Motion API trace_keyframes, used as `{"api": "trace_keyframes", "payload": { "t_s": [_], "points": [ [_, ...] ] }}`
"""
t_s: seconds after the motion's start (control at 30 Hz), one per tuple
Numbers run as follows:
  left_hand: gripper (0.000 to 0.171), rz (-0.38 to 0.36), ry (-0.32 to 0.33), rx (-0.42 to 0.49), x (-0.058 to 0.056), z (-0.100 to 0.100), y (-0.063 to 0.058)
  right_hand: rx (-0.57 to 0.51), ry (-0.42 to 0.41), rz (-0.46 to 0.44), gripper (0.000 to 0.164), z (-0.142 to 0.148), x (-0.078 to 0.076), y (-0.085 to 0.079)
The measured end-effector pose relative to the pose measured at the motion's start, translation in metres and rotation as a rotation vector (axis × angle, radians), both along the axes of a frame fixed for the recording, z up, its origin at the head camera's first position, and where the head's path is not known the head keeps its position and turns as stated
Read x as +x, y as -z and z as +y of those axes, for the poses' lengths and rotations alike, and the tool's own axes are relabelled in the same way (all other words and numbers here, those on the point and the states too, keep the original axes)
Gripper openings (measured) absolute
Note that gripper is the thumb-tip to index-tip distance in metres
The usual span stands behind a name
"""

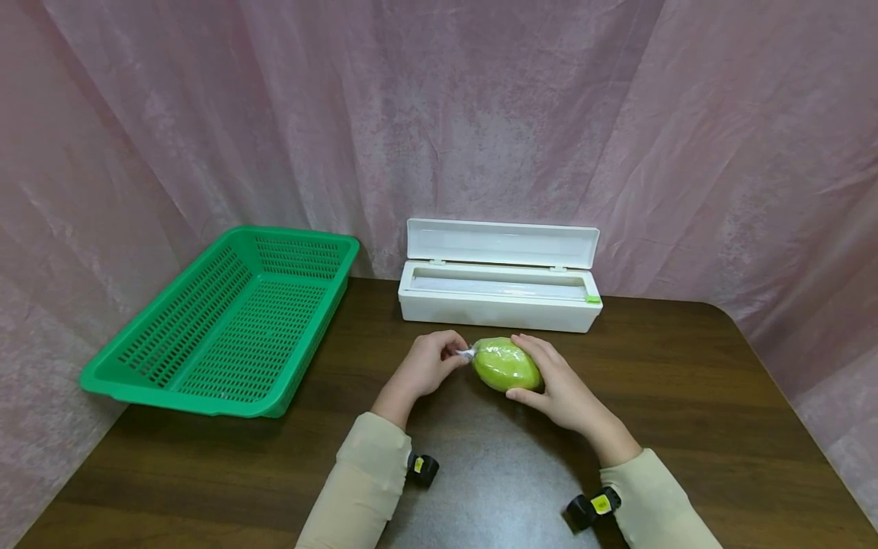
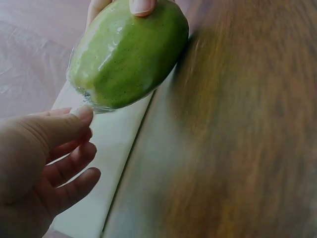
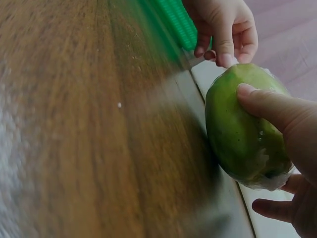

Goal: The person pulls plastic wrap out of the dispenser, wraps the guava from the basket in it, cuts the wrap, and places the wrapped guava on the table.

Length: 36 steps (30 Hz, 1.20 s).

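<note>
A green papaya [image 1: 506, 364], wrapped in clear cling film, is held just above the table in front of the white box. At its left end the cling film is gathered into a twisted tail [image 1: 468, 353]. My left hand [image 1: 430, 361] pinches that tail between thumb and index finger; in the left wrist view the other fingers [image 2: 74, 186] are loosely bent. My right hand [image 1: 559, 385] grips the papaya from the right, its thumb [image 3: 262, 101] lying across the skin in the right wrist view. Part of the papaya's far side is hidden by this hand.
Behind the hands stands a white cling film box [image 1: 494, 311] with its lid [image 1: 503, 242] raised and a film roll inside. A green plastic basket [image 1: 274, 404] sits at the left of the brown wooden table [image 1: 693, 396]. Pink curtains [image 1: 507, 107] hang behind.
</note>
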<state>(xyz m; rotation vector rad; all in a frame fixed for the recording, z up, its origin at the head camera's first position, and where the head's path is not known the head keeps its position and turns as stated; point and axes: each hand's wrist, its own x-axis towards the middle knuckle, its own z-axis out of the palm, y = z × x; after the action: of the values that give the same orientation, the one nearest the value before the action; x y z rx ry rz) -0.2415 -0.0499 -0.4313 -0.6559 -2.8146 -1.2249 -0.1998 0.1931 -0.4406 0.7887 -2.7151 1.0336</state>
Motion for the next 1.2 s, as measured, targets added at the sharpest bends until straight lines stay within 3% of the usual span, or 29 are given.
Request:
{"api": "trace_keyframes", "payload": {
  "t_s": [0.23,0.43,0.6,0.73,0.87,1.0,1.2],
  "points": [
    [0.011,0.058,0.027,-0.034,0.0031,0.0022,-0.0007,0.006,0.0,-0.005,0.08,0.0007,0.0016,-0.001],
    [0.012,0.02,0.024,-0.033,0.0036,0.0029,0.002,0.008,-0.003,-0.006,0.08,0.0002,0.0012,-0.0011],
    [0.011,-0.089,-0.006,0.077,0.0017,0.0026,0.0054,0.012,-0.002,-0.005,0.08,0.0003,0.0014,-0.0011],
    [0.017,-0.232,-0.042,0.21,-0.0001,0.0034,0.007,0.014,-0.002,-0.001,0.08,0.0,0.0013,-0.0014],
    [0.026,-0.354,-0.094,0.264,0.0005,0.0047,0.007,0.014,-0.006,0.009,0.08,-0.0012,0.0014,-0.0022],
    [0.029,-0.421,-0.114,0.282,0.0021,0.0067,0.0066,0.021,-0.004,0.015,0.08,-0.002,0.0013,-0.0019],
    [0.027,-0.451,-0.118,0.27,0.0045,0.0098,0.0055,0.02,-0.009,0.016,0.08,-0.0018,0.0004,-0.0005]
  ]
}}
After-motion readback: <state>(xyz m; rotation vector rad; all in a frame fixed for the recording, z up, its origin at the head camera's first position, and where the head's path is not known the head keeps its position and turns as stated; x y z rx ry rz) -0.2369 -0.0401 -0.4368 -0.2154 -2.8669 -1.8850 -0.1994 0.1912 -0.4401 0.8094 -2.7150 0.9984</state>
